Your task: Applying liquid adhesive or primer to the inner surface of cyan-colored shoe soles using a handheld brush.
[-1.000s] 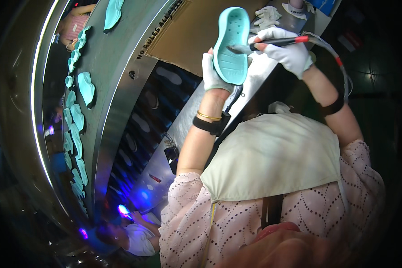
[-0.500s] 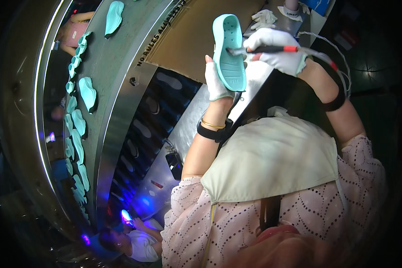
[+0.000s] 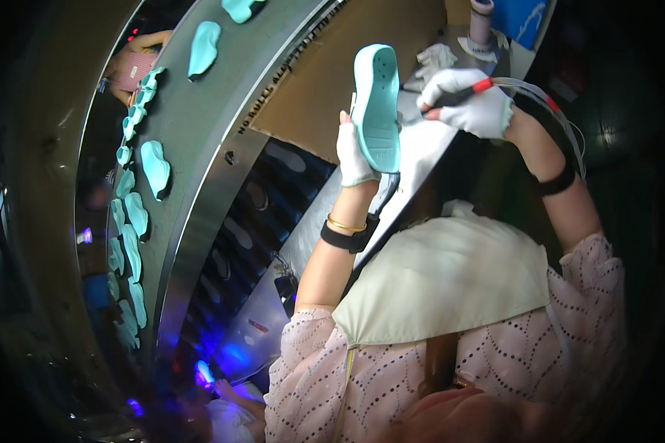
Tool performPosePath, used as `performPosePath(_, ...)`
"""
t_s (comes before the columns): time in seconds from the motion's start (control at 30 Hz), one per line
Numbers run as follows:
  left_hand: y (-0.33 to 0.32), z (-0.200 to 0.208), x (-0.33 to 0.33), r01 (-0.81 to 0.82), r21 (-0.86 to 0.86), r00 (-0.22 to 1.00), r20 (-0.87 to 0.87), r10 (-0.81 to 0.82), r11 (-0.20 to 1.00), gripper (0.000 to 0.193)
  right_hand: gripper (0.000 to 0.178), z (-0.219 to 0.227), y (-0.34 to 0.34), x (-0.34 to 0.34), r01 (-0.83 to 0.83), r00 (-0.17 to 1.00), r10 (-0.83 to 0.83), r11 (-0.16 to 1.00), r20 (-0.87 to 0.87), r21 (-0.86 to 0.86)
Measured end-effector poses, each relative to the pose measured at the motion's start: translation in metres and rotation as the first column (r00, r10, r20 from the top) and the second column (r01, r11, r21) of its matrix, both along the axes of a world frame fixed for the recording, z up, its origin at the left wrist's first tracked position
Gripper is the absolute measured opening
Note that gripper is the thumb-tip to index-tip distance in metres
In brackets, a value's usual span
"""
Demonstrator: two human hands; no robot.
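Observation:
A turquoise shoe sole (image 3: 377, 111) with a raised rim and small holes near its far end stands nearly upright in my left hand (image 3: 353, 156). That hand wears a white glove with bare fingertips and is closed around the sole's left side. To the right of the sole, my gloved right hand (image 3: 480, 111) grips a brush-like tool with a dark handle (image 3: 457, 97). A red-banded tube (image 3: 528, 90) trails from the tool over the back of the hand. The tool's tip is blurred, apart from the sole.
Several turquoise soles (image 3: 155, 168) lie on the green conveyor belt (image 3: 185, 111) at the left. Brown cardboard (image 3: 377, 22) covers the bench, with white gloves (image 3: 434, 60) and a pale bottle (image 3: 482, 22) beyond. Dark racks with soles sit below. Other people work across the belt and at the lower left.
My right hand has drawn the tool away from the sole's inner face, to the right. The sole is lower in view and turned a little. Soles on the belt appear shifted.

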State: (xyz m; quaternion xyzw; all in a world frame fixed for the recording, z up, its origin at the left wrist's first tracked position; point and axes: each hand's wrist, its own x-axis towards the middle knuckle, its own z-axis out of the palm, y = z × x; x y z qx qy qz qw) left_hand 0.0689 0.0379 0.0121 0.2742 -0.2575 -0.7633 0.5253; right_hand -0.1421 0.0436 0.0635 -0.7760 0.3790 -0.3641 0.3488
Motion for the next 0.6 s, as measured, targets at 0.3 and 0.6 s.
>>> performPosePath(0.3, -0.187, 0.130, 0.009, -0.006, -0.135, 0.999, -0.040, 0.001, 0.991, 0.061, 0.016, 0.021, 0.012, -0.017, 0.204, 0.726, -0.272, 0.962, 0.631, 0.181)
performPosePath(0.6, -0.290, 0.166, 0.062, 0.556, 0.065, -0.669, 0.627, 0.399, 0.829, 0.085, 0.014, -0.019, 0.057, -0.060, 0.339, 0.654, -0.492, 0.870, 0.575, 0.359)
